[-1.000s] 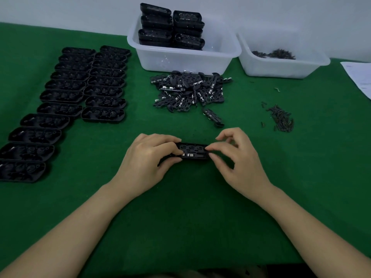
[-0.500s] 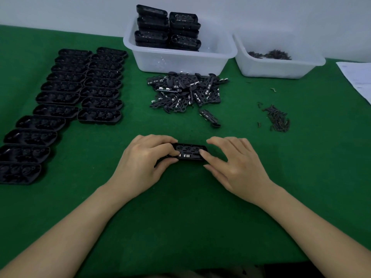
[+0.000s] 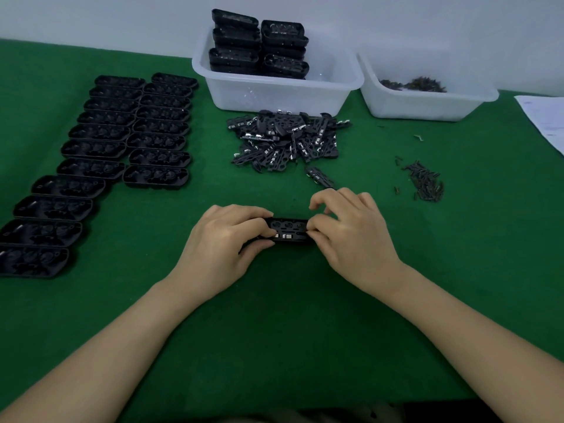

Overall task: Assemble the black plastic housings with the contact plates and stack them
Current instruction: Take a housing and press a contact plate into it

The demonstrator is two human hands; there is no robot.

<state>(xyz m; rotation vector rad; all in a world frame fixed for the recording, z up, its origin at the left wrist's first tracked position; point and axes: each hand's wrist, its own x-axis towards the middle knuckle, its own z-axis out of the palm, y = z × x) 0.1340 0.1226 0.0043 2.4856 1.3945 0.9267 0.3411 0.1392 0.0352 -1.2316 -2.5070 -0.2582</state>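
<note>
Black housing sits on the desk between my hands, left hand gripping one end, right hand pinching the other. Beyond it, finished stacks fill the bin; left of the bin, many empty housings remain, so I judge plenty left.

The table is covered in plain green. The housings are seen as black all over. Black plates are dotted with shiny silver bits. The two tubs are white.
</note>
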